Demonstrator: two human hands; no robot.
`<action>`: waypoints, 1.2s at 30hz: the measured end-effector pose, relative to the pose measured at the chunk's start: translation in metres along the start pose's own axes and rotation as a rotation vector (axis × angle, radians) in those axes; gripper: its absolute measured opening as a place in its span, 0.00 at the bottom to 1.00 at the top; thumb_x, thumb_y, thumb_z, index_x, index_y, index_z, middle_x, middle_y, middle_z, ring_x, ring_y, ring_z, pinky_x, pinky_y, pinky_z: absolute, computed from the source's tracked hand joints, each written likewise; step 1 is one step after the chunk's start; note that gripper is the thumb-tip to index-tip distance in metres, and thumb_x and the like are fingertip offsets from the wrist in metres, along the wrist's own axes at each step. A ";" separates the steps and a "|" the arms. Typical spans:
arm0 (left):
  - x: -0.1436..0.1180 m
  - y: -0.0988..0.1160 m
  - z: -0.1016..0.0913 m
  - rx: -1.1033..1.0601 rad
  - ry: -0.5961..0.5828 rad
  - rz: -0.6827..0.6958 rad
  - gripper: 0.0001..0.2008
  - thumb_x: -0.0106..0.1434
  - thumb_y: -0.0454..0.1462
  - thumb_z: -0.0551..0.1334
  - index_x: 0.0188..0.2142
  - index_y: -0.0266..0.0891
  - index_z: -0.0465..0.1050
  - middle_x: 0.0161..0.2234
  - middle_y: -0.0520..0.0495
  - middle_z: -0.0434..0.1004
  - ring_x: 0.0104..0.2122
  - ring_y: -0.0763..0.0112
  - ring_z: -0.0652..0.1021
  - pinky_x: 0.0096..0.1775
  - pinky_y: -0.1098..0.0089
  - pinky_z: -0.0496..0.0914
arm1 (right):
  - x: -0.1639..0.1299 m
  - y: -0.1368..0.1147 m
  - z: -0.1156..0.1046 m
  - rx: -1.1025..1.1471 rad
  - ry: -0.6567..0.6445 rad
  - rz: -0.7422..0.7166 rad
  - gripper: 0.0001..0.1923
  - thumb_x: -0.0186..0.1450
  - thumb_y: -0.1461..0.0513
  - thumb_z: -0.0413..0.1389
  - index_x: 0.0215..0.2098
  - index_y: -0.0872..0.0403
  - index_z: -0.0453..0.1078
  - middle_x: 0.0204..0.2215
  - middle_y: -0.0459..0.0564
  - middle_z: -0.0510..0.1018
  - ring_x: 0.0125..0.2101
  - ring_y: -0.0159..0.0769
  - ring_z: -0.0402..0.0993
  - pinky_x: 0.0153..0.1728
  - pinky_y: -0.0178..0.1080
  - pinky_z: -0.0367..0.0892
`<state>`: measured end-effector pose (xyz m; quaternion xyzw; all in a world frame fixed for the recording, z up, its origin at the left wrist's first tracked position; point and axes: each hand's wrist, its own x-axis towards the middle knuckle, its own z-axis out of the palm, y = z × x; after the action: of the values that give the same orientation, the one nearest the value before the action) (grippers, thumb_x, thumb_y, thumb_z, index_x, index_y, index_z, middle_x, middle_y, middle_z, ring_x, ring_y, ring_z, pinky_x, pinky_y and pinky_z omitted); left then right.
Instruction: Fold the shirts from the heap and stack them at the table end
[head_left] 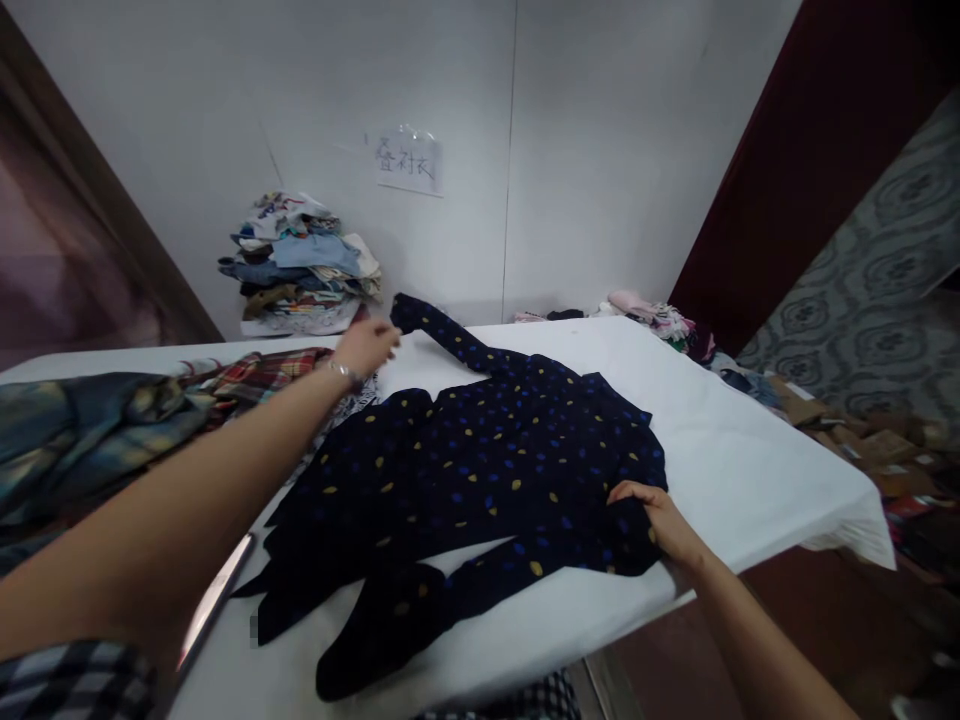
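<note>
A dark navy long-sleeved shirt (495, 440) with small blue and yellow spots lies spread on the white table (750, 480), its collar end to the right. My left hand (369, 345) is beside the cuff of the far sleeve (450, 335); its fingers are loosely bent and apart, and no cloth shows between them. That cuff stands up beyond the table's back edge. At the shirt's near right side, my right hand (660, 515) grips the fabric near the shoulder, thumb on top. The near sleeve (480, 590) stretches left along the table's front.
Plaid shirts (97, 430) lie heaped at the left of the table. Behind them rises a tall pile of folded clothes (300, 265) against the wall. More clothes (660, 320) sit at the back right corner. Cardboard boxes (885, 450) lie beyond the table on the right.
</note>
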<state>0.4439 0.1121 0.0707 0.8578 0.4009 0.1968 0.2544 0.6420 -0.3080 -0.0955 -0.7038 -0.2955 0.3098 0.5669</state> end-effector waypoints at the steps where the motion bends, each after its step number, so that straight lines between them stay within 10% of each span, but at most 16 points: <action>1: -0.019 -0.004 0.012 0.033 -0.039 0.051 0.14 0.66 0.43 0.56 0.42 0.36 0.74 0.37 0.46 0.77 0.35 0.67 0.77 0.41 0.64 0.71 | 0.000 0.000 0.000 -0.007 0.007 -0.003 0.06 0.49 0.63 0.53 0.22 0.54 0.73 0.28 0.47 0.75 0.28 0.33 0.67 0.29 0.35 0.63; 6: -0.139 -0.046 0.054 0.303 -0.436 0.476 0.14 0.61 0.48 0.59 0.36 0.42 0.76 0.36 0.48 0.76 0.37 0.65 0.76 0.39 0.68 0.67 | -0.003 -0.005 -0.005 -0.026 0.079 -0.063 0.06 0.48 0.62 0.54 0.22 0.54 0.73 0.27 0.48 0.76 0.29 0.36 0.69 0.32 0.37 0.64; 12: -0.204 -0.096 0.041 0.419 -0.483 0.446 0.13 0.60 0.43 0.61 0.43 0.44 0.75 0.43 0.45 0.75 0.43 0.61 0.75 0.45 0.65 0.67 | -0.022 -0.037 -0.025 -0.022 0.267 -0.312 0.03 0.51 0.61 0.57 0.22 0.51 0.73 0.30 0.51 0.77 0.34 0.41 0.72 0.40 0.41 0.66; 21: -0.223 -0.131 0.031 0.386 -0.339 0.326 0.16 0.64 0.36 0.52 0.45 0.43 0.76 0.45 0.43 0.76 0.44 0.60 0.75 0.48 0.62 0.69 | -0.041 -0.012 -0.033 -0.179 0.267 -0.225 0.07 0.51 0.57 0.58 0.25 0.50 0.75 0.40 0.53 0.79 0.47 0.48 0.72 0.52 0.45 0.65; 28: -0.235 -0.117 0.017 0.332 -0.493 0.191 0.10 0.59 0.35 0.54 0.35 0.42 0.75 0.35 0.47 0.77 0.35 0.65 0.77 0.39 0.66 0.69 | -0.053 0.000 -0.032 -0.216 0.250 -0.184 0.10 0.52 0.54 0.57 0.25 0.50 0.75 0.41 0.54 0.80 0.46 0.48 0.74 0.49 0.45 0.67; 36: -0.129 -0.105 0.005 0.400 -0.188 0.162 0.20 0.64 0.43 0.49 0.49 0.40 0.73 0.50 0.43 0.76 0.49 0.61 0.75 0.51 0.65 0.66 | -0.035 0.012 -0.026 -0.288 0.218 -0.061 0.09 0.46 0.55 0.55 0.20 0.51 0.72 0.33 0.53 0.80 0.35 0.47 0.76 0.36 0.42 0.71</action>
<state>0.3076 0.0663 -0.0132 0.9350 0.3364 0.0523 0.0991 0.6411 -0.3530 -0.0993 -0.7977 -0.2948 0.1691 0.4982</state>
